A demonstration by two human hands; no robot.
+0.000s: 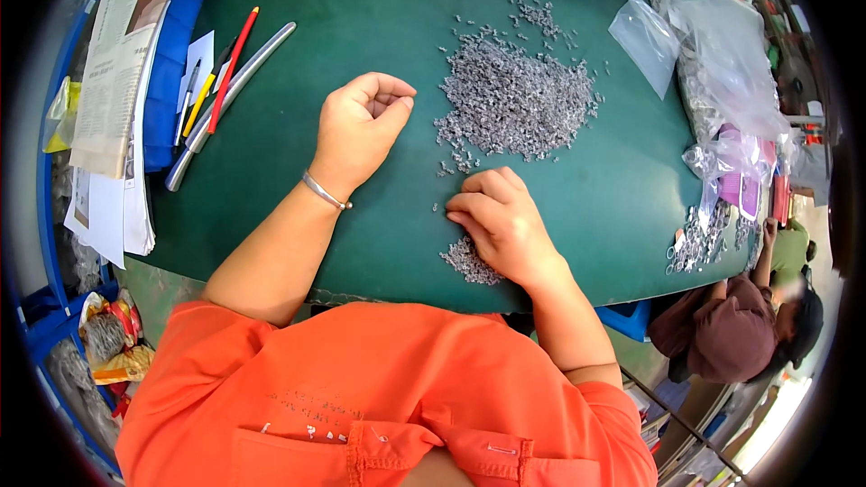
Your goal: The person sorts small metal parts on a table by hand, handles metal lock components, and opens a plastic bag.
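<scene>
A large heap of tiny grey metal-looking parts (519,95) is spread on the green tabletop (298,135). To its left, my left hand (363,124) hovers with thumb and forefinger pinched together; anything between the tips is too small to make out. Nearer to me, my right hand (505,224) is closed with its fingertips together, and what they may hold is hidden. Just below that hand lies a small pile of similar parts (467,263), partly covered by it. One loose part (435,207) lies left of the right fingertips.
At left are a red pencil (233,72), pens, a long silvery strip (236,95), a blue bin (171,72) and newspaper (122,63). Plastic bags (722,54) and ring-like parts (699,239) crowd the right side. Another person (735,329) sits at the far right.
</scene>
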